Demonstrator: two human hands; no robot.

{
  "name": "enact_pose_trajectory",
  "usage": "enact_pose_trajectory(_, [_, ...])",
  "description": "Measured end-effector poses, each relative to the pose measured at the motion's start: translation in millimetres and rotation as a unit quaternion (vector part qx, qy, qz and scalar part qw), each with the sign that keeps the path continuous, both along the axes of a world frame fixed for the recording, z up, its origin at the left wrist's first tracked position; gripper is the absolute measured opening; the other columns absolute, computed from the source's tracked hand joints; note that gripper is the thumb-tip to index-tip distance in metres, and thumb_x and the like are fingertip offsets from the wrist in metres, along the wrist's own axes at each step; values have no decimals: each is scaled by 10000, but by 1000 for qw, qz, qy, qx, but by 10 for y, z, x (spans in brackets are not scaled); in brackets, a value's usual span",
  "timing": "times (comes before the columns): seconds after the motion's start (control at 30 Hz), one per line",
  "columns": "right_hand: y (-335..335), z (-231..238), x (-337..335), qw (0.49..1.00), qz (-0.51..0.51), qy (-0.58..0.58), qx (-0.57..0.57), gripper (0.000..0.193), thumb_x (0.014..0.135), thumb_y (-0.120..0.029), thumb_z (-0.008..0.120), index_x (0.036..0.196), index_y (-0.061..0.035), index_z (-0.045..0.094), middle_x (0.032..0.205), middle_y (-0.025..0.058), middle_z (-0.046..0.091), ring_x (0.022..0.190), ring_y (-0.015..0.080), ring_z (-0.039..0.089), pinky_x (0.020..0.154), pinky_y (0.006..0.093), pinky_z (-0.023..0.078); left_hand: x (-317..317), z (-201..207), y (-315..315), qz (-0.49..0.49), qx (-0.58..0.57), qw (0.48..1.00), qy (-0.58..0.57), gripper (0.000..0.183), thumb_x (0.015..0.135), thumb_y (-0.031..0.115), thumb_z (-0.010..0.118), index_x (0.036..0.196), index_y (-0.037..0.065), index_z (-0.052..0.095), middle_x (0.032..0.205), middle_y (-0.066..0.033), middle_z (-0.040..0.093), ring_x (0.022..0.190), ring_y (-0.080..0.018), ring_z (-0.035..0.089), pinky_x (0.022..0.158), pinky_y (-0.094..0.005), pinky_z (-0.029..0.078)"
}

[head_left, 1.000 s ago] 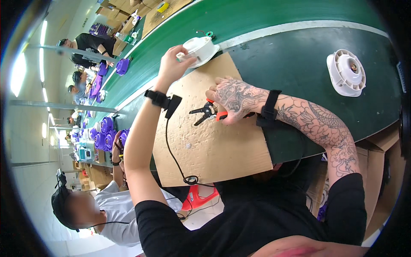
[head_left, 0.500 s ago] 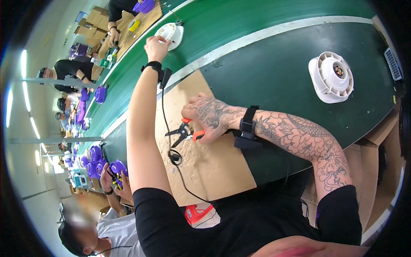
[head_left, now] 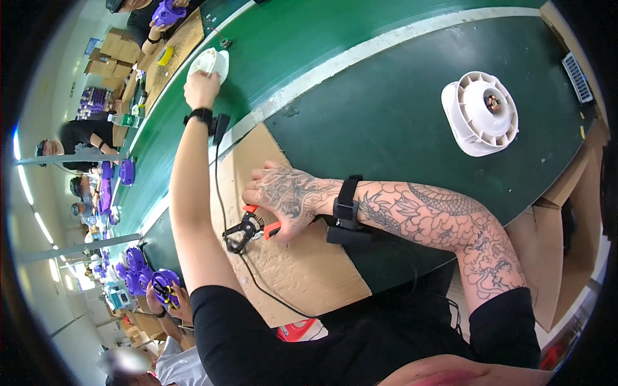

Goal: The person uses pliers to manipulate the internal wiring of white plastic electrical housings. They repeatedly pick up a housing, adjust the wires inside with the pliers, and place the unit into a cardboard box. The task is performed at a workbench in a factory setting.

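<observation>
My left hand (head_left: 201, 91) reaches far forward over the green conveyor belt, its fingers closed on the near edge of a white round plastic housing (head_left: 221, 64). A small wired piece (head_left: 224, 43) lies on the belt beyond that housing. Closer to me, my tattooed right hand (head_left: 283, 193) is wrapped round black pliers with orange handles (head_left: 248, 226), above a cardboard sheet (head_left: 315, 273). The palm hides part of the handles. Well to the right, another white housing (head_left: 483, 112) with copper-coloured wire ends at its centre rests on the dark green table.
A black cable (head_left: 267, 289) crosses the cardboard from my left wrist. An open cardboard box (head_left: 553, 257) stands by the table's right edge. Purple housings (head_left: 132, 264) sit at left, beside a co-worker's hands (head_left: 177, 302). Across the belt another person lifts a purple part (head_left: 168, 13).
The view has shifted, so most things sit further left. My left hand and the white housing have moved slightly left along the belt. My right hand keeps the pliers.
</observation>
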State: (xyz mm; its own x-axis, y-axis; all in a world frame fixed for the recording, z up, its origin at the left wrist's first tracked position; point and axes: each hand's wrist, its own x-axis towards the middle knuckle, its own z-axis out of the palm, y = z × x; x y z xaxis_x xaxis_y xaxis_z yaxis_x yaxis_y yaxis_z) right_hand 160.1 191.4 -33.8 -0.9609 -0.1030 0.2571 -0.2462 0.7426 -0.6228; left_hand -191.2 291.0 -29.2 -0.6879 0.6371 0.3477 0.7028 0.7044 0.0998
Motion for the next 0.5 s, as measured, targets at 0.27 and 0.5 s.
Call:
enact_pose_trajectory(0.27, [-28,-65,-20,998,-14,59,16,672,538,-402,793,1079,-35,638,1028,94,631,1041,281,556,945,396,400,480,114,-334,-146,-4,989,-25,402,802,430,752,1015,91,798,1001,-214,760,958,-389,734,894,-452,574])
enact_pose_trajectory(0.5, [-71,57,-2,998,23,-4,56,710,596,-430,824,1159,-38,642,1147,101,611,1174,278,534,1055,424,371,7,103,0,-121,-8,992,-14,540,803,485,751,1173,92,748,997,-175,776,972,-345,741,905,-426,567])
